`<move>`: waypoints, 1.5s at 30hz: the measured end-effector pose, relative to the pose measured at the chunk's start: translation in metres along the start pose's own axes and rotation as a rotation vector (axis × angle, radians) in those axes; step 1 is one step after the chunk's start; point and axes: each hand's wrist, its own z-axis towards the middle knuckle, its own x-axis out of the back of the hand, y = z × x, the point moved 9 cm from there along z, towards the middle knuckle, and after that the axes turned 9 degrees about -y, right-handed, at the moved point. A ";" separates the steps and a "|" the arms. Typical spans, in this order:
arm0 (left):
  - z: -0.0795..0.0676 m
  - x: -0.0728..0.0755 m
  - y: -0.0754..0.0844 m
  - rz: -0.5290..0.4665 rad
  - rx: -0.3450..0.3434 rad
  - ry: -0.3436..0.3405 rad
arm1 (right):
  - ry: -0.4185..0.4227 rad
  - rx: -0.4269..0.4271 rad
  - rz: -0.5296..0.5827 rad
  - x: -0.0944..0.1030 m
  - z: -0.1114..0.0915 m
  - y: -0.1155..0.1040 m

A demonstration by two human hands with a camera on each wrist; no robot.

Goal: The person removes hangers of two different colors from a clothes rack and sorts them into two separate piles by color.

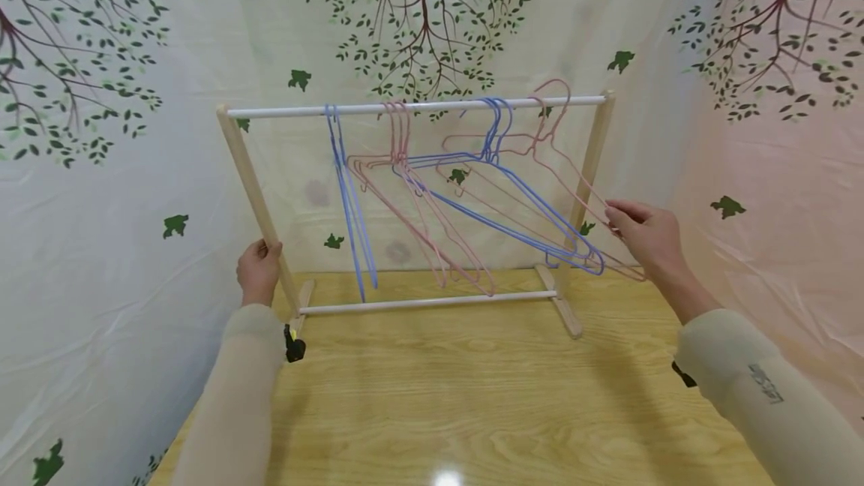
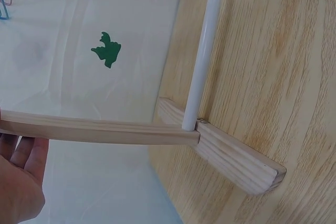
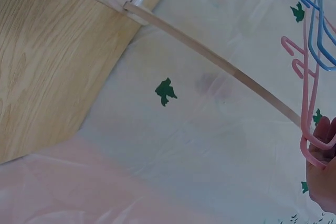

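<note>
A small clothes rack with a white top rail (image 1: 439,106) stands on the table. My left hand (image 1: 259,272) grips its left wooden post (image 2: 105,128), fingers behind the wood. My right hand (image 1: 648,235) pinches the lower corner of a pink hanger (image 1: 574,171) at the right end. That hanger tilts, its hook rising above the rail; whether it still touches the rail I cannot tell. Another pink hanger (image 1: 496,197) hangs close beside it. In the right wrist view two pink hanger corners (image 3: 310,98) show at my palm. Blue hangers (image 1: 533,193) hang just left of these.
Further left on the rail hang several pink hangers (image 1: 432,223) and two blue hangers (image 1: 351,208). A lower white bar (image 1: 432,303) joins the wooden feet (image 1: 563,306). The wood-grain table (image 1: 459,388) extends in front. A leaf-printed curtain (image 1: 223,36) surrounds the back and sides.
</note>
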 end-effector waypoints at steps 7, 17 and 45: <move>0.000 0.000 0.000 -0.014 0.010 0.007 | 0.056 0.038 -0.095 0.012 -0.007 0.001; -0.002 0.001 0.006 0.061 -0.010 0.002 | 0.083 0.074 -0.137 0.029 -0.026 0.013; 0.008 -0.002 0.005 0.066 -0.032 -0.064 | 0.321 -0.001 0.009 0.074 -0.095 0.079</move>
